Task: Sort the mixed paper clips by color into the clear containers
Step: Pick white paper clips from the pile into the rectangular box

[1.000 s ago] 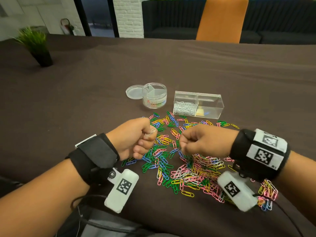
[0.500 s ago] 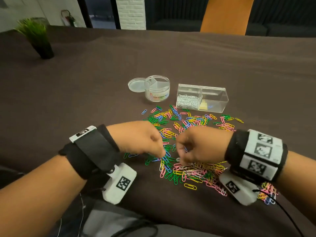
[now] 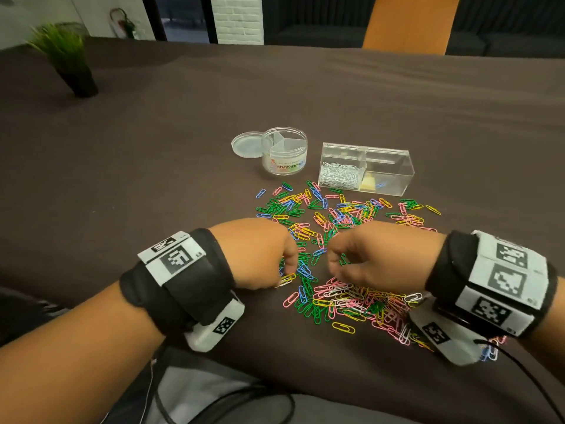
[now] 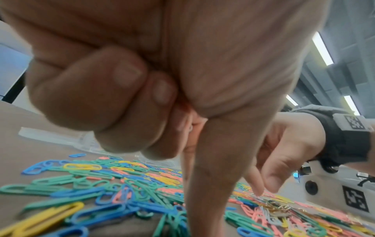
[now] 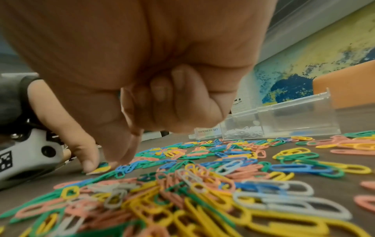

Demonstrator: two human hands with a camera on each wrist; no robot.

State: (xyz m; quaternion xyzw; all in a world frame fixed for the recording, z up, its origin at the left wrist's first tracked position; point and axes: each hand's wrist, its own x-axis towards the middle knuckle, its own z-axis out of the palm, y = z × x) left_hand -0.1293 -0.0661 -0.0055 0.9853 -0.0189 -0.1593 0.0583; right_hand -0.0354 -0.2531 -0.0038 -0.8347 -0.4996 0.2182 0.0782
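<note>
both hands down in the scattered pile of mixed coloured paper clips (image 3: 333, 255) on the dark brown tabletop (image 3: 153, 166).
left hand (image 3: 260, 255): outer fingers curled into palm, thumb and forefinger tips down on clips at the pile's left edge; can't tell if a clip is pinched. right hand (image 3: 376, 258): same pose over the pile's middle, grasp unclear. clear rectangular box (image 3: 382, 166) with white clips and clear round tub (image 3: 286, 154) sit just beyond the pile, apart from both hands.
</note>
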